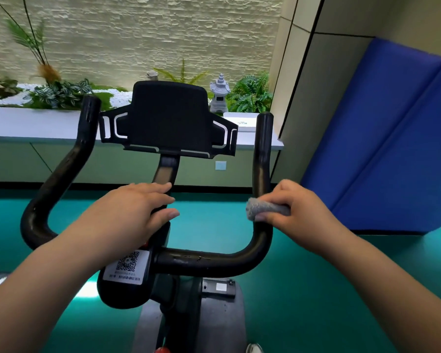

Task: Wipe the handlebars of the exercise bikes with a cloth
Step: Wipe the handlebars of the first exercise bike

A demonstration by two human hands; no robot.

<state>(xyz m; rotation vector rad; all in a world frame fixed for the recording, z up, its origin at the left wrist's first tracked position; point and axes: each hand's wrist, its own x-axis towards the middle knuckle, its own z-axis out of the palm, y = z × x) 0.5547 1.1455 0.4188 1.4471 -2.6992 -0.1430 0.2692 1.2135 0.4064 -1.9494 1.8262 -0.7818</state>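
- Right hand clamps a grey rolled cloth on the right upright of the black curved tubular handlebar
- Left hand – fingers straight, resting on the black centre stem

Grey cloth, black handlebars, teal floor.

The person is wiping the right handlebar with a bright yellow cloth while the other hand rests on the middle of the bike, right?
Not quite. The head view shows the cloth is grey, not yellow. The rest holds: the right hand grips it around the right handlebar, and the left hand rests on the bike's middle post.
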